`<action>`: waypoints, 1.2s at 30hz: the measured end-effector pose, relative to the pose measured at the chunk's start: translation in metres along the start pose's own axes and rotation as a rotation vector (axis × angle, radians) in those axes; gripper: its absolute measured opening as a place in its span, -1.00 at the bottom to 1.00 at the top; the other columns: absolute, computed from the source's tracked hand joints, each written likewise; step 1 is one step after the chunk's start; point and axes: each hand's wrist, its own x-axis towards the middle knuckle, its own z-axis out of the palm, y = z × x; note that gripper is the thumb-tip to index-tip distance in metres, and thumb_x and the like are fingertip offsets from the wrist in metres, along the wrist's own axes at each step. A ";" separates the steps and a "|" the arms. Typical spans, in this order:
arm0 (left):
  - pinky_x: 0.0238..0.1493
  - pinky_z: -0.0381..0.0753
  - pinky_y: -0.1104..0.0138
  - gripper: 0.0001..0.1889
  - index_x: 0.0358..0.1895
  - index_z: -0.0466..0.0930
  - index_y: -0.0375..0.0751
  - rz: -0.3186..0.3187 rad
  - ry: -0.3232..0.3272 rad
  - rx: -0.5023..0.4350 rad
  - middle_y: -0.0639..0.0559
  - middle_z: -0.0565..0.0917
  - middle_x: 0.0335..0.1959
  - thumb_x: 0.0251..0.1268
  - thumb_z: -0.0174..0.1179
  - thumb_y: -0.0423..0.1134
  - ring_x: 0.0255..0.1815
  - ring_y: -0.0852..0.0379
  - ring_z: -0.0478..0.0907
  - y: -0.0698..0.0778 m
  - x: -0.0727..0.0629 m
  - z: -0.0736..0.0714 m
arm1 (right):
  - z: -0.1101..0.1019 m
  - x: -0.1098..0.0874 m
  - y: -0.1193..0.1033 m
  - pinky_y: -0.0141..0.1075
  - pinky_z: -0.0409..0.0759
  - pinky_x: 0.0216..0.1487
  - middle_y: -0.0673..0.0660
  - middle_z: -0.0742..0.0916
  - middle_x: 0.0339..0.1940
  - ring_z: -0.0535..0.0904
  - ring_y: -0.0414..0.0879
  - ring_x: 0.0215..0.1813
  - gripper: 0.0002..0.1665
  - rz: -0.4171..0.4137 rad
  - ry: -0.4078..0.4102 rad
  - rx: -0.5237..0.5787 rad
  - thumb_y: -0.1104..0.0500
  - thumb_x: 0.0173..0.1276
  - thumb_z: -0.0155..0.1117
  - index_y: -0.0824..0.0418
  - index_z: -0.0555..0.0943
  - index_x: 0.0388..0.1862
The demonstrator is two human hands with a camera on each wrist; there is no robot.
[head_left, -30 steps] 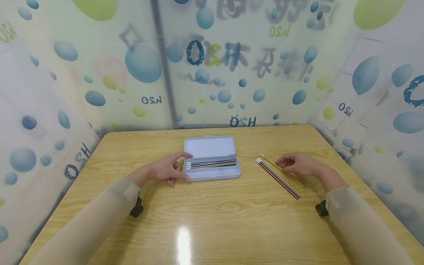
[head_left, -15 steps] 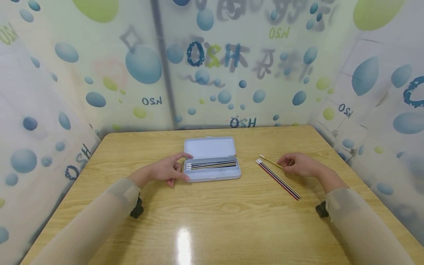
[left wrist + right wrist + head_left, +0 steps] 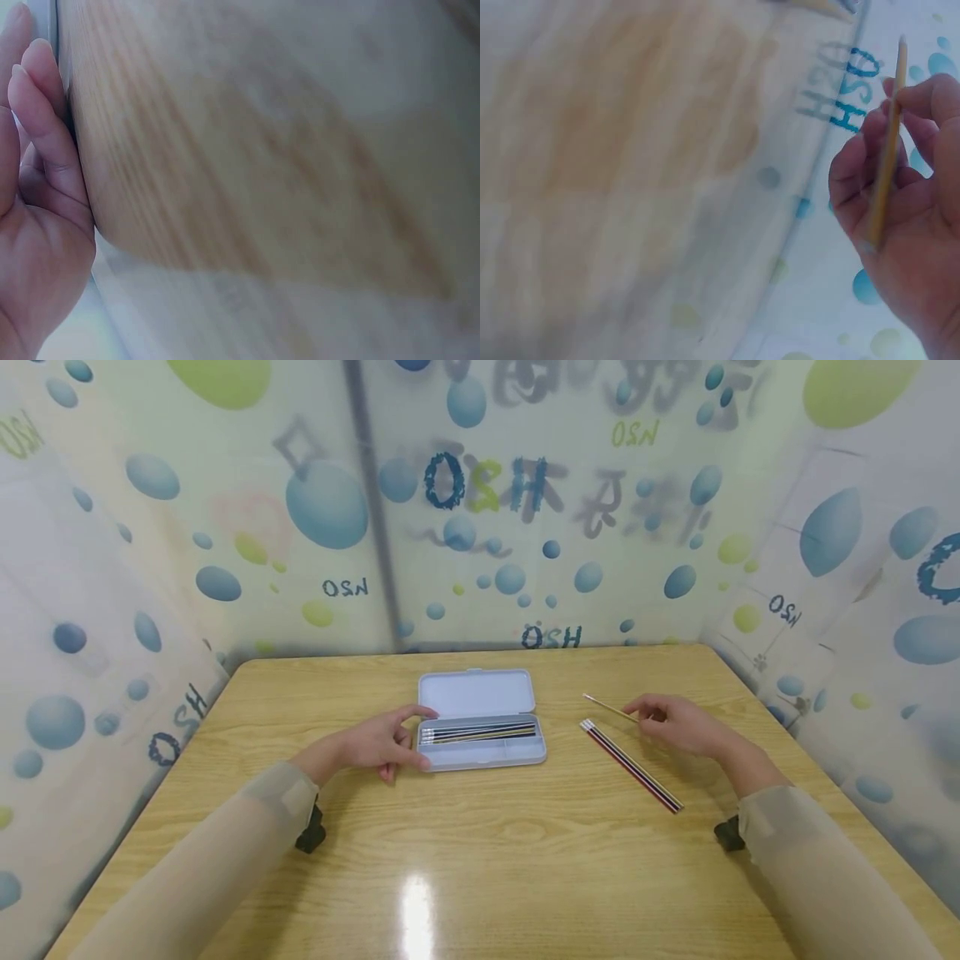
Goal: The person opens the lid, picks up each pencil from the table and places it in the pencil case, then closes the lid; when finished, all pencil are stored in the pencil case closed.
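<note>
At the left, a person's left hand (image 3: 375, 745), its sleeve (image 3: 202, 852) a thin beige fabric, grips the short left end of an open, pale-blue, rectangular pencil case (image 3: 468, 753), forefinger at the tray's far corner and thumb at its near one, apparently to keep the light box from sliding. The case sits toward the far edge of the wood-grain tabletop (image 3: 480, 852), about midway between the sides, its hinged lid (image 3: 474, 693) laid back toward that edge, leaving the tray exposed. Dark and yellow pencils (image 3: 480, 732) lie lengthwise in the long rear compartment, probably because only that slot suits their length, with white ends at the left. To the right, a few slim red, black and pale striped pencils (image 3: 632, 767) rest together on a slant, far ends angled toward the case. Just beyond them, well in from the table's right edge, the right hand (image 3: 678, 727), fingers curled in, pinches a slender yellow pencil (image 3: 611, 707) between thumb and fingertips, its pale end toward the far edge, a light hold that seems fitted to so thin a shaft.
</note>
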 end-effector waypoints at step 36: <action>-0.52 0.62 0.36 -0.05 0.72 0.15 0.13 -0.021 0.004 0.015 0.04 0.54 -0.52 0.41 0.56 -0.08 -0.69 0.17 0.53 0.004 -0.002 0.000 | 0.054 0.080 -0.109 -0.18 0.64 -0.12 0.05 0.77 0.01 0.63 -0.05 -0.14 -0.67 -0.180 -0.101 -0.002 0.13 0.69 0.32 -0.04 0.74 0.33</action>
